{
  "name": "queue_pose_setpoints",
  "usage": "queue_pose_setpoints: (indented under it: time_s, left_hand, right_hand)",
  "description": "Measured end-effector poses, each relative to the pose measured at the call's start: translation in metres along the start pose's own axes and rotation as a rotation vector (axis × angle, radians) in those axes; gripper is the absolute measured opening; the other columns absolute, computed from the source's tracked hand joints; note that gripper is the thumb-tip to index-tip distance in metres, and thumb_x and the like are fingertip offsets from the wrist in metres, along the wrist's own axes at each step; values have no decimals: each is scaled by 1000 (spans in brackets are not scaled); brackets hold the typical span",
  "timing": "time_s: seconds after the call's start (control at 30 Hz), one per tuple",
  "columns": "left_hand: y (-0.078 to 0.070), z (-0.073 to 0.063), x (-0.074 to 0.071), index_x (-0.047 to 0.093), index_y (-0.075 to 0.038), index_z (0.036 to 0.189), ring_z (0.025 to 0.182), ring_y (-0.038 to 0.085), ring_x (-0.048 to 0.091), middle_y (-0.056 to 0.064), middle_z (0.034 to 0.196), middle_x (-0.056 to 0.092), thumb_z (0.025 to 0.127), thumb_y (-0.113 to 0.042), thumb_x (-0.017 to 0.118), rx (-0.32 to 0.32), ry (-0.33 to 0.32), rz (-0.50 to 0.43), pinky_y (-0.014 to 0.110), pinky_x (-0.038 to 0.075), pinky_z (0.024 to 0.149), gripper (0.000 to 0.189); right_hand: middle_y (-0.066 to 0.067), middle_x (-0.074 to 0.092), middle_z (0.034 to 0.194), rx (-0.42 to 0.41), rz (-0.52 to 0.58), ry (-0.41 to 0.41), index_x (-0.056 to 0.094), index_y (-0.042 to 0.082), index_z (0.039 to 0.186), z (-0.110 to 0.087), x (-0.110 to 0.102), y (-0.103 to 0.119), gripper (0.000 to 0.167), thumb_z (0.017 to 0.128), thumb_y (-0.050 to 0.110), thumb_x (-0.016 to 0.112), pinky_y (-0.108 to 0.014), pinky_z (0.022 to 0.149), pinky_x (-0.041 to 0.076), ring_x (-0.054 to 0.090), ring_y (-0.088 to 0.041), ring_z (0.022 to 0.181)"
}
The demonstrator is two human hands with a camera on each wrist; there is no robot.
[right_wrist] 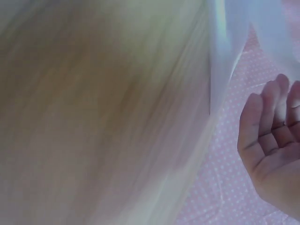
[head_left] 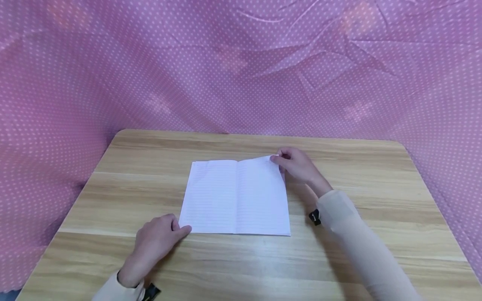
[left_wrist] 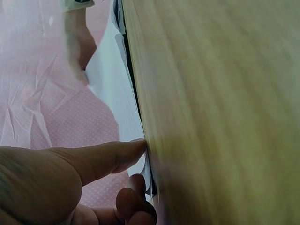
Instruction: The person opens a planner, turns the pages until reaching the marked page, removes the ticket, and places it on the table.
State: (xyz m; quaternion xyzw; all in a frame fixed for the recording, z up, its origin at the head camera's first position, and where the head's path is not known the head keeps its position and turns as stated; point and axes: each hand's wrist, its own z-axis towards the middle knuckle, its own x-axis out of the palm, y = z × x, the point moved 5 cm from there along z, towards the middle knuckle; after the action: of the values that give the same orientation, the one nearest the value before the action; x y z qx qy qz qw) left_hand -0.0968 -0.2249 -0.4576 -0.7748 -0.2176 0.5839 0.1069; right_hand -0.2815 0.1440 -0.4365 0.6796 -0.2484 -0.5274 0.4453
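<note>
An open notebook (head_left: 212, 196) with ruled white pages lies in the middle of the table in the head view. At its top right corner my right hand (head_left: 299, 165) pinches a page (head_left: 261, 179), lifted slightly there. My left hand (head_left: 156, 236) is at the lower left corner, thumb on the page edge. In the left wrist view, the left thumb (left_wrist: 124, 152) and curled fingers (left_wrist: 133, 201) hold that corner of the notebook. The right wrist view shows the fingers of the right hand (right_wrist: 272, 140) bent beside the raised white paper (right_wrist: 229, 47); its thumb is out of that view.
The wooden table (head_left: 339, 259) has light grain and rounded far corners. A pink cloth with white dots (head_left: 226, 83) hangs behind it and along both sides. Each wrist wears a small black device, and both arms have pale sleeves (head_left: 361, 238).
</note>
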Motion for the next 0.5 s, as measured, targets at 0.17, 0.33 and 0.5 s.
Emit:
queue_pose_setpoints:
  time_s: [0.17, 0.33, 0.5]
  left_hand:
    - [-3, -1, 2, 58, -16, 77, 63, 20, 50, 0, 69, 53, 99, -40, 78, 4, -2, 18, 38, 36, 61, 38]
    - [-12, -1, 2, 55, -16, 76, 63, 20, 50, -1, 67, 51, 98, -33, 79, 64, -31, 74, 38, 38, 60, 36]
    - [-22, -1, -1, 55, -16, 76, 63, 21, 52, -1, 67, 52, 97, -29, 79, 90, -64, 124, 40, 40, 59, 34]
  right_hand:
    - [-4, 56, 78, 63, 269, 15, 62, 8, 92, 5, 5, 3, 25, 110, 25, 64, -37, 78, 55, 58, -22, 74]
    - [2, 55, 76, 96, 498, 14, 63, 13, 91, 9, 14, 10, 21, 110, 20, 63, -29, 72, 52, 55, -14, 70]
    - [0, 70, 83, 98, 633, 25, 67, 12, 97, 11, 22, 17, 18, 112, 18, 60, -30, 72, 59, 67, -14, 71]
